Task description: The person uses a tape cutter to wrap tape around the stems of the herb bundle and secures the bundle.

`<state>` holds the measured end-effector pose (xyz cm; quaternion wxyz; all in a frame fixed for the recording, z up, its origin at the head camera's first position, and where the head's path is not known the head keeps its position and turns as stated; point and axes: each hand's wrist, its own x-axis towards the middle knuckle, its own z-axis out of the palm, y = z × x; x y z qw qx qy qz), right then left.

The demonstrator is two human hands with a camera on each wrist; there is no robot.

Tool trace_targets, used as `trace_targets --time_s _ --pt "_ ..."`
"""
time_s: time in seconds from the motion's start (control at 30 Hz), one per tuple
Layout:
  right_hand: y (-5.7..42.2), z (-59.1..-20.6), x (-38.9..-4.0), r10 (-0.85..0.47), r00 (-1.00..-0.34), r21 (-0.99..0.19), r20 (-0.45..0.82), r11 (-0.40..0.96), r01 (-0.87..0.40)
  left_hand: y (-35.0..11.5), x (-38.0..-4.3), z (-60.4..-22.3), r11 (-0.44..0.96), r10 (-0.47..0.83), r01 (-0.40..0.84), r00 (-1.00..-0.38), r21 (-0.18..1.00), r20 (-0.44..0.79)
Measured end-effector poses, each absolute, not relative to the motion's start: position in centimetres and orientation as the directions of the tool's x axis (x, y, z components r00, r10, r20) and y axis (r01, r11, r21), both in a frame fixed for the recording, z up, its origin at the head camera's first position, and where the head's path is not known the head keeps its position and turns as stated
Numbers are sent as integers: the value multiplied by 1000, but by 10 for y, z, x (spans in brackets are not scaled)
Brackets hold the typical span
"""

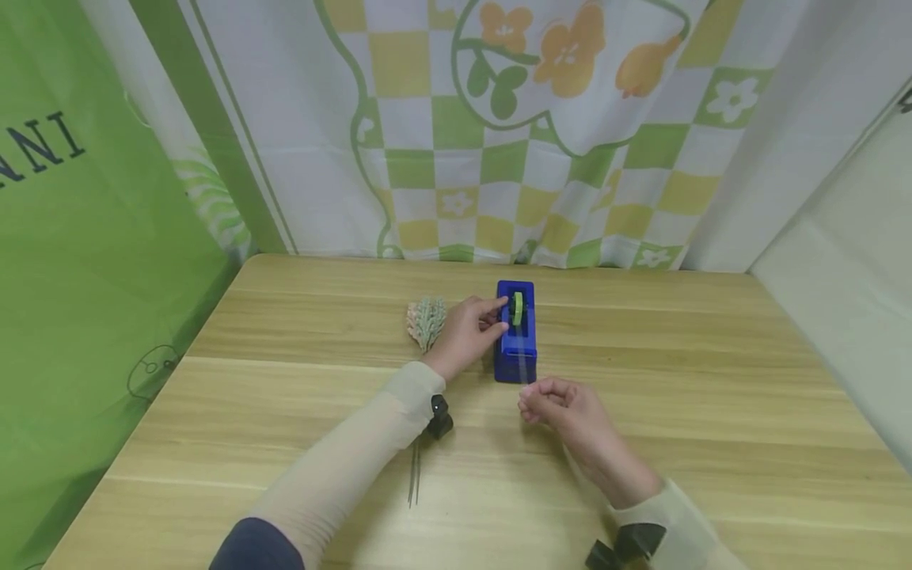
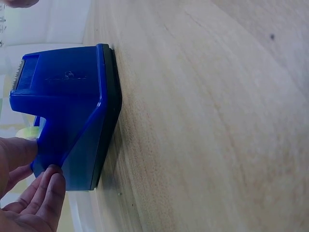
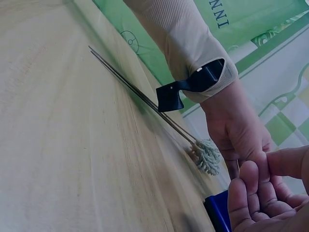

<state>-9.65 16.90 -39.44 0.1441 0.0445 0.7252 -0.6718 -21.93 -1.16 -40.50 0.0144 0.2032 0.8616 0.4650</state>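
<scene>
A blue tape dispenser (image 1: 507, 369) stands on the table, with a yellow-green roll (image 1: 518, 307) in its well. My left hand (image 1: 466, 334) grips the dispenser's left side, thumb and fingertips at the wall beside the roll. From the dispenser's front, a strip of clear tape (image 1: 523, 366) stretches toward me. Its end is pinched between thumb and fingers of my right hand (image 1: 570, 413), just in front of the dispenser. The serrated cutter (image 2: 18, 75) shows in the left wrist view. Curled fingers of the right hand (image 3: 263, 198) hide the tape end in the right wrist view.
Left of the dispenser lies a bunch of small pale green and pinkish flowers (image 1: 426, 321) with thin dark stems (image 1: 414, 475), partly under the left forearm. A patterned curtain (image 1: 456, 158) hangs behind the table's back edge, and green cloth (image 1: 85, 277) hangs at the left.
</scene>
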Motion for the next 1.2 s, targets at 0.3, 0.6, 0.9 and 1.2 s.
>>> trace_targets --time_s 0.3,0.6,0.9,1.2 --pt "169 -394 -90 -131 -949 -957 -288 79 279 -13 -217 -403 480 361 335 -918 811 166" --pt "166 -394 -79 -150 -947 -958 -284 90 273 -11 -217 -402 474 359 336 -918 814 169" --pt "167 -395 -70 -134 -945 -954 -297 80 288 -11 -218 -402 471 360 337 -917 815 171" --pt "167 -394 -60 -134 -944 -952 -303 85 293 -11 -218 -403 482 358 333 -919 811 164"
